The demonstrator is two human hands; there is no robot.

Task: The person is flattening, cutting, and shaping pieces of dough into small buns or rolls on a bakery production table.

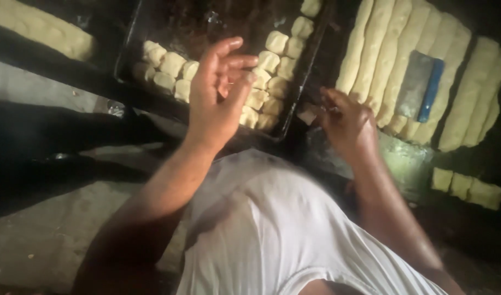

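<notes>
Head view, looking down over the person's white shirt (272, 229) at a dim work surface. Left hand (220, 93) raised above the near edge of a dark baking tray (131, 52), palm turned up and toward the camera, fingers loosely spread and slightly curled, nothing held in it. Tray is black, tilted in frame, holding small cut dough pieces (171, 68) in rows: one cluster at the left part of the tray, another column (275, 60) running down the right side toward the near corner; middle of the tray is bare dark metal. The left hand overlaps the right column in the picture, fingertips just beside those pieces; cannot tell if it touches any. Right hand (349, 123) lower and to the right, just off the tray's near right corner, back of hand to camera, fingers curled inward around something small and pale at the fingertips (310, 112); blurred, looks like a dough bit, cannot say for sure. Past the right hand, long dough ropes (381, 54) lie side by side on a dark surface, running away from the camera. A flat metal scraper with a blue handle (420, 84) rests on top of the ropes, well apart from both hands. Three cut dough blocks (469, 188) sit in a row at lower right. Another pale dough mass (37, 30) at top left. Grey floor (42, 240) at lower left.
</notes>
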